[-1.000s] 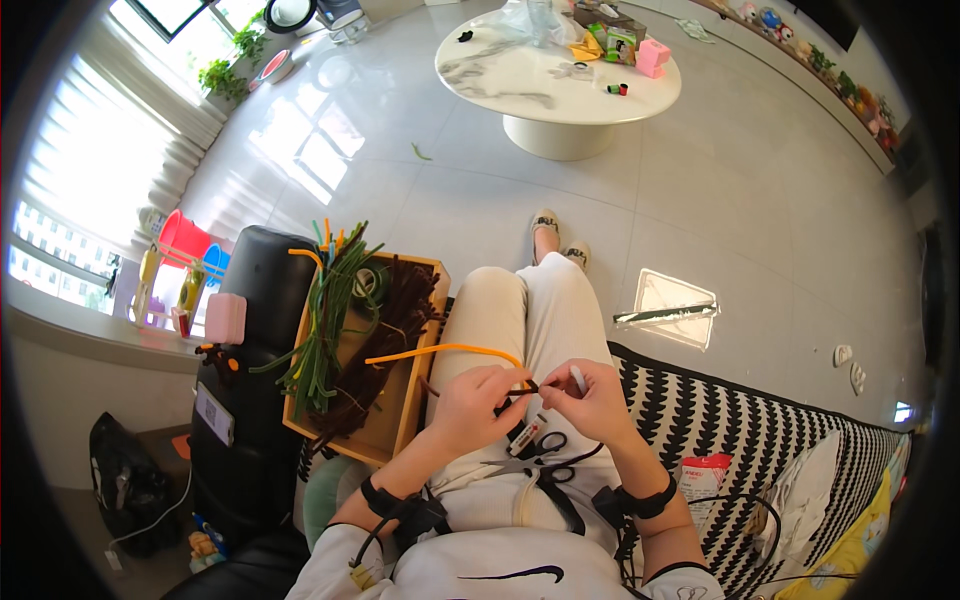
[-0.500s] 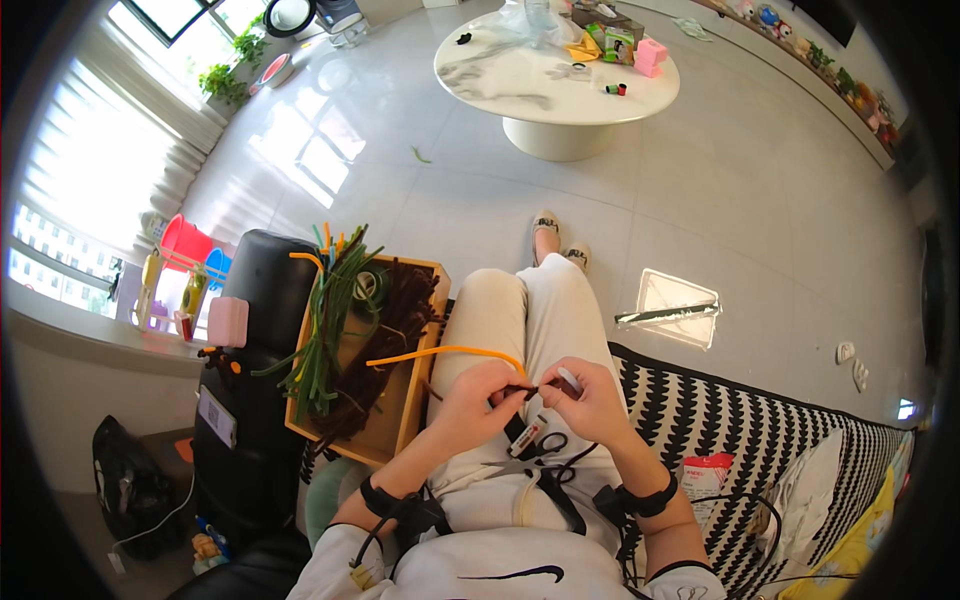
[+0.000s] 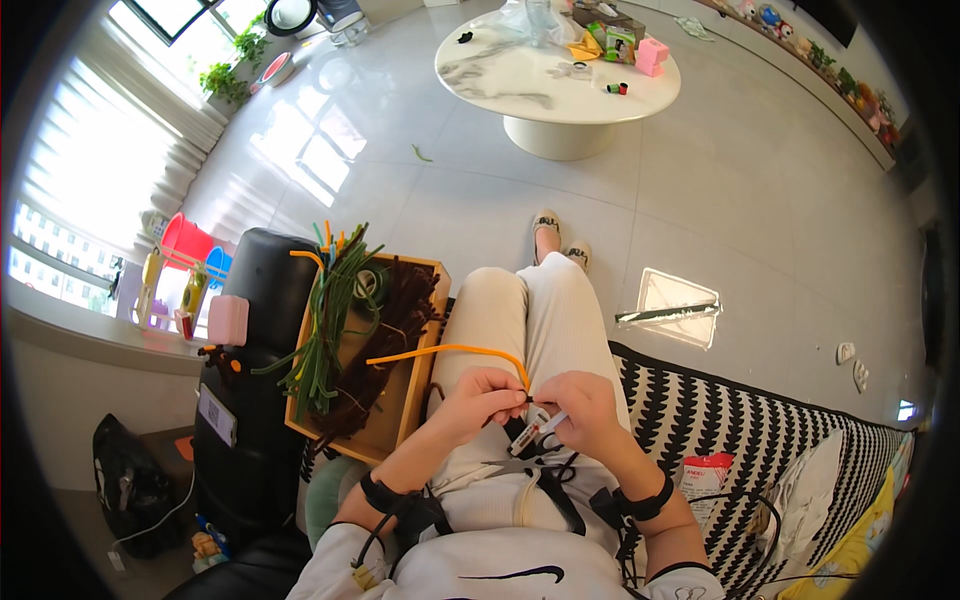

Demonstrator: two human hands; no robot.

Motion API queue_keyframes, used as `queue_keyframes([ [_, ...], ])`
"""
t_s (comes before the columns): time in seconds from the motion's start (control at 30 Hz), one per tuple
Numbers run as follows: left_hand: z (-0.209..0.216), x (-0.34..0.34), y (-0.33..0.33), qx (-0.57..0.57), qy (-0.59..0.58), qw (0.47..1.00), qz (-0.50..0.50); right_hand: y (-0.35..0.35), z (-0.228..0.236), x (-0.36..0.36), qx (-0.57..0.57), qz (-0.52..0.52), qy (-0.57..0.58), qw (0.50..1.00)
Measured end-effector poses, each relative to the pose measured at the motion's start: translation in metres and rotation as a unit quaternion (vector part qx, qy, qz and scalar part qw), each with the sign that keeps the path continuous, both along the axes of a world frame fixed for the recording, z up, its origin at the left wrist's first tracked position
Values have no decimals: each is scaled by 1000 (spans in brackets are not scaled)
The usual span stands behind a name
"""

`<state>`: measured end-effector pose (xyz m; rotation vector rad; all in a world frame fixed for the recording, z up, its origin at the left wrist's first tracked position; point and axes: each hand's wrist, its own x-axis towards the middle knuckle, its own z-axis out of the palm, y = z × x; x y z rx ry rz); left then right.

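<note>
Above my lap, my left hand (image 3: 487, 403) is closed in a pinch on a thin dark brown chenille stem (image 3: 531, 400). My right hand (image 3: 583, 408) meets it, fingers bent at the stem's other side; its fingertips are partly hidden. A slim white stick-like piece (image 3: 552, 423) pokes out from under the right hand. An orange chenille stem (image 3: 450, 349) arcs from the wooden box across my left thigh to the fingertips; whether it joins the brown one I cannot tell. Below the hands, on my lap, lie a white-and-red tube (image 3: 524, 438) and scissors (image 3: 512, 467), partly covered.
At my left stands a wooden box (image 3: 409, 405) with green stems (image 3: 328, 345), dark brown stems (image 3: 405, 305) and a roll of tape (image 3: 369, 286). A black armrest (image 3: 262, 290) is beyond it. Patterned sofa fabric (image 3: 740, 430) spreads at right; a round marble table (image 3: 560, 85) stands ahead.
My right hand has turned and dropped slightly, so the white piece now points down toward the lap. My left hand has shifted a little; the brown stem stays between the hands.
</note>
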<state>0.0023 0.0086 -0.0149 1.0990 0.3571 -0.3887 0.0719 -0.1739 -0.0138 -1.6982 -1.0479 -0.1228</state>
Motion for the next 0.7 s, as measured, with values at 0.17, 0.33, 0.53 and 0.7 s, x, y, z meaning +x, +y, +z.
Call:
queue_keyframes([
  [0.17, 13, -1, -17, 451, -269, 849, 60, -2, -4, -4, -27, -44, 146, 988],
  [0.33, 9, 6, -11, 597, -500, 623, 69, -3, -7, -4, -20, -25, 417, 908],
  [0.53, 9, 2, -2, 303, -267, 915, 1, 0, -1, -4, -7, -27, 317, 948],
  [0.7, 2, -2, -4, 120, -121, 985, -7, 4, 1, 4, 0, -33, 28, 999],
])
